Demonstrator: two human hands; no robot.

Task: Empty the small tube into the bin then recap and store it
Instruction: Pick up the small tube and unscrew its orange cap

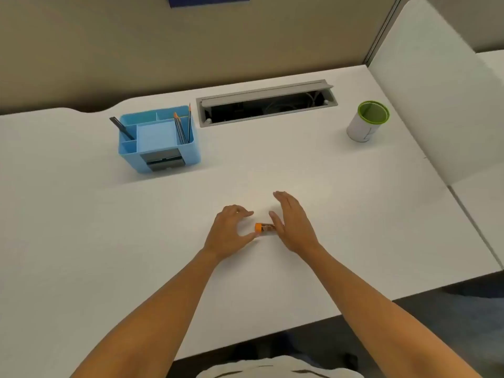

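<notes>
Your left hand [230,230] and right hand [293,222] frame the small tube [265,227], which lies on its side on the white desk [81,227] between them. The orange cap [257,227] is on and points toward your left thumb. The left fingers [242,212] are curved and spread, arched over the desk with the thumb tip just at the cap — touching or a hair short of it, the view does not settle which. The right fingers [283,199] are straight and held together, the hand standing on its edge with the thumb against the tube's far end; nothing is pinched yet.

Progress, judged from this layout: the task is at its opening step. The tube is capped, not lifted, and its contents look untouched. The green-rimmed bin [368,122] stands well beyond your right fingertips, toward the far right of the desk. The blue organiser [158,137], with pencils [182,126] in it, sits well beyond your left fingertips — the likely storage place. Still to do: grasp, uncap, tip into the bin, recap, store.
</notes>
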